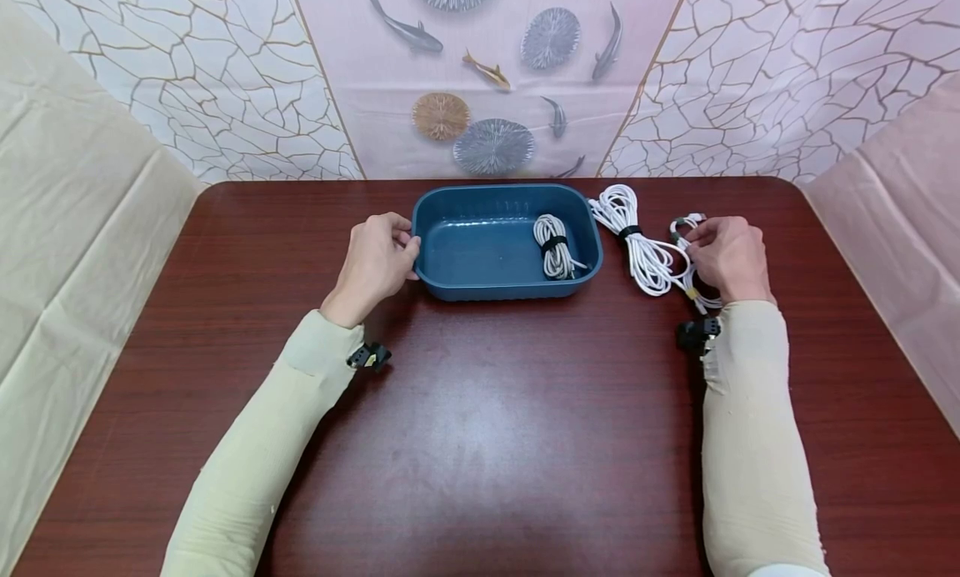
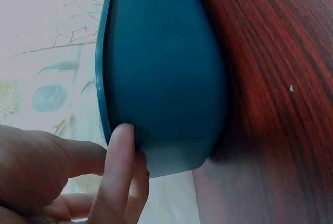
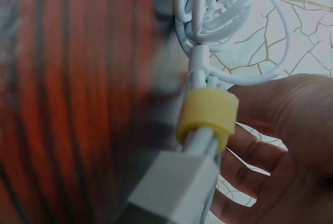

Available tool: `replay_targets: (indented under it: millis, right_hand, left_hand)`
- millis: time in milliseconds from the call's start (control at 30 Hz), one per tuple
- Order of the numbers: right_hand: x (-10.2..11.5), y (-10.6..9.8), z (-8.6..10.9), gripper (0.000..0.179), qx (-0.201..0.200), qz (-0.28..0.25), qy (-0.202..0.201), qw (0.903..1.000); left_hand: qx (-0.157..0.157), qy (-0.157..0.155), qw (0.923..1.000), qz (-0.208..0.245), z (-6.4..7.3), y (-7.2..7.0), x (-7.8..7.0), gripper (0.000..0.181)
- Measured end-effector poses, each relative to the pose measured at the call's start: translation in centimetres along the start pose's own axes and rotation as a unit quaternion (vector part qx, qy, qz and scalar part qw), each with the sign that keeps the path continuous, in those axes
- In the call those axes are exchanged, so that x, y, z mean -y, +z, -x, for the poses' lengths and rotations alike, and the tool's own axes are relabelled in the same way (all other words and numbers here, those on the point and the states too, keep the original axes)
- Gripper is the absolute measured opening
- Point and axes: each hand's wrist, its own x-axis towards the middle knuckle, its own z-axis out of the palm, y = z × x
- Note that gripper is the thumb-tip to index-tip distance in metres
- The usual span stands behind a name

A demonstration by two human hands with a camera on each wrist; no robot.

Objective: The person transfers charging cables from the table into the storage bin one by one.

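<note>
A blue rectangular plastic basin stands near the table's back edge. My left hand pinches its left rim; in the left wrist view the thumb and fingers meet at the basin's wall. Inside the basin, toward the right, lies a coiled grey-white cable with a black strap. My right hand holds a white cable bundle to the right of the basin. In the right wrist view a yellow tie wraps this bundle, near a white plug, with the fingers curled behind the cable.
Between the basin and my right hand lies a larger white cable coil bound with a black strap. Brown wood-grain table spreads in front. A patterned backdrop rises behind, with pale cloth along the sides.
</note>
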Motion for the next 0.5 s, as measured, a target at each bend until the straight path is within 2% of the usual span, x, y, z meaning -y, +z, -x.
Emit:
replay_targets:
  millis: [500]
  right_hand:
    - [0.31, -0.47, 0.27, 0.026, -0.008, 0.002, -0.007, 0.9999]
  left_hand:
    - [-0.002, 0.002, 0.9999, 0.01, -0.01, 0.03, 0.05, 0.031]
